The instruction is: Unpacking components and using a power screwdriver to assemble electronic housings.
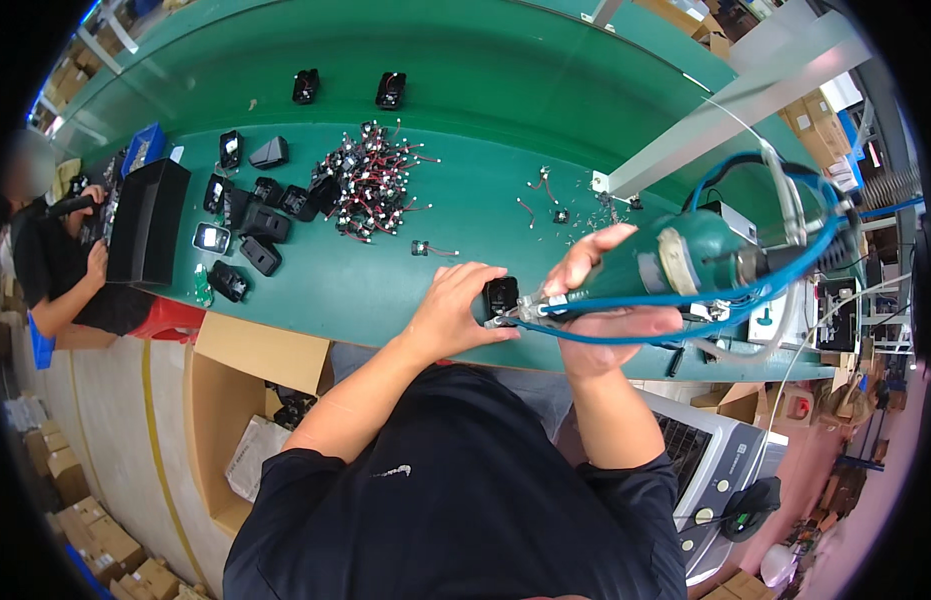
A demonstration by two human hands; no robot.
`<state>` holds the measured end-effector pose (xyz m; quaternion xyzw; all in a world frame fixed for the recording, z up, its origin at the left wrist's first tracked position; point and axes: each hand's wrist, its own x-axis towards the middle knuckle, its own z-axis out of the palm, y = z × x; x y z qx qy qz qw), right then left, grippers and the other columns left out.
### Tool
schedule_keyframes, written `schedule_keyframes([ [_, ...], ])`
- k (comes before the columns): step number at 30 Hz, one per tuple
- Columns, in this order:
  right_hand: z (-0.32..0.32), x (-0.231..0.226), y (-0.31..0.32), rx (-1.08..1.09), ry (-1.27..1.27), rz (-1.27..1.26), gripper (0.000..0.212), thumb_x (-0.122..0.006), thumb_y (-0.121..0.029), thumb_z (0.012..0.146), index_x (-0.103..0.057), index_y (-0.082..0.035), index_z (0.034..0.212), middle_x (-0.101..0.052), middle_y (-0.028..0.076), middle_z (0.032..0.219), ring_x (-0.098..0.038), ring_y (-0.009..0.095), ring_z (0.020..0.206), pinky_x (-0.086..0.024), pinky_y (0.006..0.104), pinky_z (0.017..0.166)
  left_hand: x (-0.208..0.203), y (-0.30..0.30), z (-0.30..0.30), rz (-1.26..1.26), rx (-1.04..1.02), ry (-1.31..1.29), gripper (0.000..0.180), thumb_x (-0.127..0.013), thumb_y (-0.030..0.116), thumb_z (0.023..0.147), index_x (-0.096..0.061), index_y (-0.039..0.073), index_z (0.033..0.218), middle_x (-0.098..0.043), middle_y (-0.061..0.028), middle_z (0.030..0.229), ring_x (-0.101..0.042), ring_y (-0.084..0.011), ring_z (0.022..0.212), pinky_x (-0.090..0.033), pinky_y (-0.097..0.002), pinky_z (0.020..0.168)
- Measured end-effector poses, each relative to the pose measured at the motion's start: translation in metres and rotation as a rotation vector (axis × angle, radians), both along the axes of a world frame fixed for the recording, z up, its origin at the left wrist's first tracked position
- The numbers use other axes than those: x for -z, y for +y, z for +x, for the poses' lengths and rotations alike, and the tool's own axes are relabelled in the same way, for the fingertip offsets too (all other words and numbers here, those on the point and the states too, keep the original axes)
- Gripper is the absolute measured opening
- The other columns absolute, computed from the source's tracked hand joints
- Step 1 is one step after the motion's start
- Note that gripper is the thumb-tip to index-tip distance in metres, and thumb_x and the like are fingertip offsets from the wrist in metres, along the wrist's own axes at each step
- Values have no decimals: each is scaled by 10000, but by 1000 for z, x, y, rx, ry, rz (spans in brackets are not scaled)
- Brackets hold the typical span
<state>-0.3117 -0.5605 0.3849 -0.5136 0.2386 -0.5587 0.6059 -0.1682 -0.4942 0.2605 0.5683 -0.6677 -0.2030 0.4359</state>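
Observation:
Between the fingers and thumb of my left hand (451,312) is a small black plastic housing (501,295), held at the front part of the bench. My right hand (607,325) is wrapped round a green power screwdriver (693,255) that lies nearly level, blurred in part. Its metal nose (531,308) reaches the right side of the housing; whether the tip touches it, I cannot tell. A blue air hose (675,325) loops along the tool. Just behind the left hand lies a small part with wires (421,248).
A heap of wired connectors (370,185) covers mid-bench. Several black housings (265,222) lie left of it, beside a black bin (150,222). Loose screws (585,205) are scattered near a white post (705,110). Another person (60,250) works at far left. An open carton (220,420) stands below the bench.

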Motion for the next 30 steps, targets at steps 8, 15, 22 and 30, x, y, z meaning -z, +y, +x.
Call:
schedule_keyframes([
  [8,-9,-44,-24,-210,-341,-128,1241,-565,-941,585,-442,66,1300,-607,116,828,-651,205,649,-608,345,617,-2,2,2,-5,12,-26,837,-947,349,560,-597,61,1263,-641,-113,1172,-594,-296,1119,-403,-400,952],
  [15,9,-13,-8,-51,21,-84,1062,-367,-922,766,-458,14,1259,-553,92,800,-624,205,638,-548,304,570,-5,1,1,-2,25,-18,822,-930,385,583,-588,83,1267,-631,-95,1192,-585,-288,1116,-388,-401,949],
  [22,12,-8,-5,-24,5,-10,1096,-408,-940,730,-454,14,1268,-551,92,807,-620,201,641,-552,306,594,-5,2,0,-14,13,-4,826,-930,381,584,-585,89,1275,-632,-94,1188,-584,-291,1117,-390,-400,943],
  [30,14,6,-2,27,4,7,1050,-447,-941,710,-469,-8,1191,-550,96,784,-626,208,664,-554,312,607,2,0,3,-30,19,28,794,-937,376,570,-608,79,1229,-650,-78,1106,-609,-276,1045,-403,-391,916],
])
